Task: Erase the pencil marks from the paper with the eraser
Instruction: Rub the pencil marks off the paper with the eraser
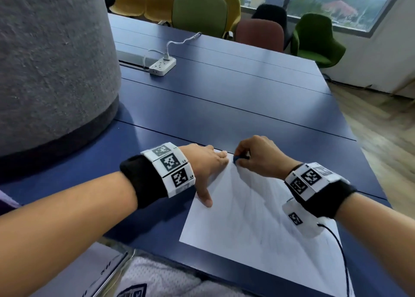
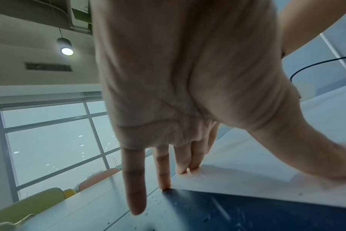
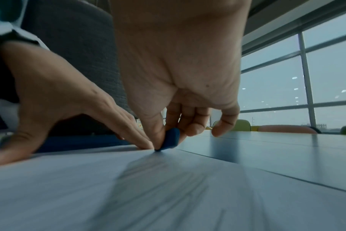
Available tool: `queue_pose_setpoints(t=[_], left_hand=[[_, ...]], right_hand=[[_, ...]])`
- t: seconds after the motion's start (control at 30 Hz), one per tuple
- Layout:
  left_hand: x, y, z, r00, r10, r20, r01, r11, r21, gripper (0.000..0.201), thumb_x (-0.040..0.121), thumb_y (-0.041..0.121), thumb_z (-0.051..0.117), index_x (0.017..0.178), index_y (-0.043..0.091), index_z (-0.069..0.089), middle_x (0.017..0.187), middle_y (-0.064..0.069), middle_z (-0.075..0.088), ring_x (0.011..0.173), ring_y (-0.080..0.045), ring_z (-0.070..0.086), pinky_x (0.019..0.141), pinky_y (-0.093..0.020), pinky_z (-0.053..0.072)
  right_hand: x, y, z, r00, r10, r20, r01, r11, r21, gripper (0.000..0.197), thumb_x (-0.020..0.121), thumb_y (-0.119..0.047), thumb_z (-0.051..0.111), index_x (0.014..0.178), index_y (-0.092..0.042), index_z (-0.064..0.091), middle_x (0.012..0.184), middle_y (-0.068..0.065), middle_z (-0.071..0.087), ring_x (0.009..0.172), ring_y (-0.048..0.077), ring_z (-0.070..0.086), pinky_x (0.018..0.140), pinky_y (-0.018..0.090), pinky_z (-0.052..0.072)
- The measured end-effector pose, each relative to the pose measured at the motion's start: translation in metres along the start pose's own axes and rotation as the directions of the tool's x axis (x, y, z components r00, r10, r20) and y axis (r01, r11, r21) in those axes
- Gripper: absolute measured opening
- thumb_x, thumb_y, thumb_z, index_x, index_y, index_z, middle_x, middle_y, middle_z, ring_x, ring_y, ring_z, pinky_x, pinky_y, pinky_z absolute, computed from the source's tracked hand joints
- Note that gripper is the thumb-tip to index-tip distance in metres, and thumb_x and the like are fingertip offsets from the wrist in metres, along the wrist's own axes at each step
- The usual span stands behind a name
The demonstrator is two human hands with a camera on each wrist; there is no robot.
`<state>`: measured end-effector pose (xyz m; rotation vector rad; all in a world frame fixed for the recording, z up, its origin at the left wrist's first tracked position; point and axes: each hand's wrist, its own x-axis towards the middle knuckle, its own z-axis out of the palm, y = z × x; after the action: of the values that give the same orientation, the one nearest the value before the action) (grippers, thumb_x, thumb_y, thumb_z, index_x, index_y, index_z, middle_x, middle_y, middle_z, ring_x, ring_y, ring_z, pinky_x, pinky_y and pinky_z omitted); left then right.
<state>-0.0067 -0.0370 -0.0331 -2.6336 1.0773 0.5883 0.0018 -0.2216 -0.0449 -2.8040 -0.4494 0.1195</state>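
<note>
A white sheet of paper [image 1: 251, 220] lies on the blue table [image 1: 224, 108] at its near edge, with faint grey pencil marks [image 1: 253, 198] across its middle. My left hand [image 1: 208, 162] lies flat with straight fingers [image 2: 180, 164] pressing the paper's far left corner, thumb on its left edge. My right hand [image 1: 253, 155] pinches a small dark blue eraser [image 1: 237, 159] between thumb and fingers. In the right wrist view the eraser [image 3: 171, 139] touches the paper [image 3: 128, 187] near its far edge, right beside the left fingertips.
A large grey felt-covered drum [image 1: 51, 67] stands on the table at the left. A white power strip [image 1: 162, 66] with a cable lies farther back. Coloured chairs [image 1: 199, 13] line the far side. A black cable [image 1: 341, 251] trails from my right wrist over the paper.
</note>
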Motion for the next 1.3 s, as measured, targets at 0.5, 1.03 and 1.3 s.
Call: queue_pose_setpoints(t=[0.5,1.03,1.3], left_hand=[[-0.002,-0.002,-0.001,1.0,-0.007,0.016,0.008,0.999,-0.033,0.114,0.067,0.061,0.079,0.154,0.02,0.017,0.163,0.006,0.009,0.139,-0.022,0.025,0.09,-0.033,0.036],[-0.003,0.003,-0.003,0.999,-0.025,0.034,0.026,0.999,-0.035,0.115,0.068,0.059,0.08,0.155,0.02,0.014,0.164,0.007,0.007,0.14,-0.021,0.025,0.096,-0.035,0.038],[-0.003,0.001,-0.001,0.999,-0.029,0.027,0.03,0.999,-0.045,0.114,0.067,0.059,0.08,0.154,0.023,0.015,0.163,0.008,0.007,0.139,-0.02,0.026,0.088,-0.033,0.035]], right_hand=[[-0.014,0.0,0.0,0.983,-0.105,0.15,0.104,0.994,0.014,0.008,0.077,-0.025,0.071,0.082,-0.03,0.072,0.08,-0.017,0.07,0.08,0.002,0.054,0.088,0.035,0.042],[-0.004,-0.009,-0.011,0.997,-0.025,0.078,0.033,0.995,-0.098,0.01,0.076,-0.025,0.07,0.085,-0.028,0.073,0.088,-0.01,0.07,0.093,0.015,0.06,0.094,0.041,0.041],[-0.008,-0.013,-0.014,0.994,-0.014,0.113,0.023,0.996,-0.083,0.009,0.076,-0.024,0.07,0.084,-0.029,0.074,0.082,-0.012,0.069,0.088,0.013,0.059,0.093,0.039,0.04]])
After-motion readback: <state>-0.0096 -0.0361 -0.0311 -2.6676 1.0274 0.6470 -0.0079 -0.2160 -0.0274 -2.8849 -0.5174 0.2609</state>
